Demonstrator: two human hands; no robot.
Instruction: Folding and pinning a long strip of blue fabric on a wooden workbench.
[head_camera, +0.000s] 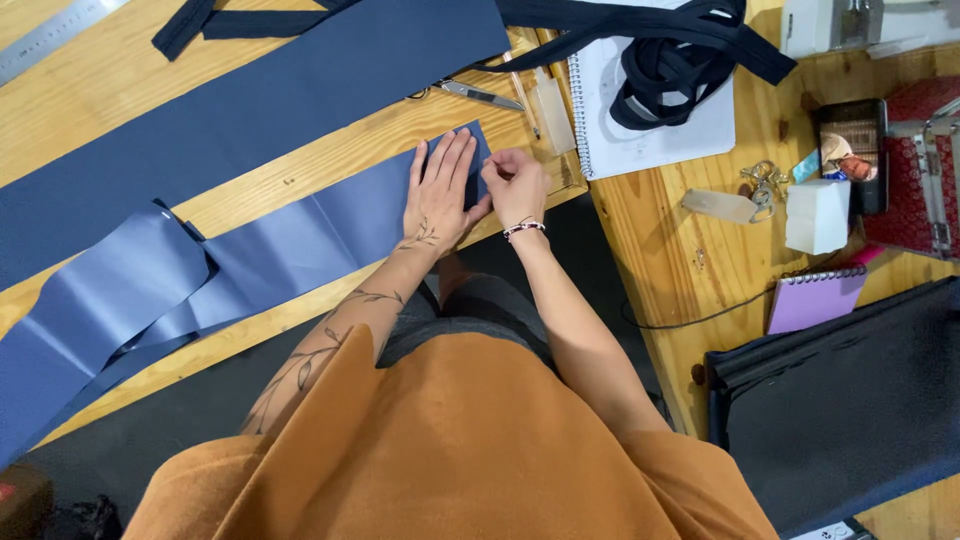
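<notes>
A long strip of dark blue fabric (300, 235) lies across the wooden table (110, 75), its right end near the table's front edge. My left hand (440, 190) lies flat on that end, fingers spread and pressing it down. My right hand (515, 185) is just beside it, fingers pinched at the strip's right edge; what they pinch is too small to tell. A second, wider strip of blue fabric (250, 95) lies further back on the table.
Scissors (480, 95) and a clear block (553, 115) lie behind my hands. A spiral notebook (650, 140) carries a coil of black webbing (670, 60). To the right are a white box (817, 215), a purple notepad (812, 300), metal clips (765, 180), a steel ruler (55, 35).
</notes>
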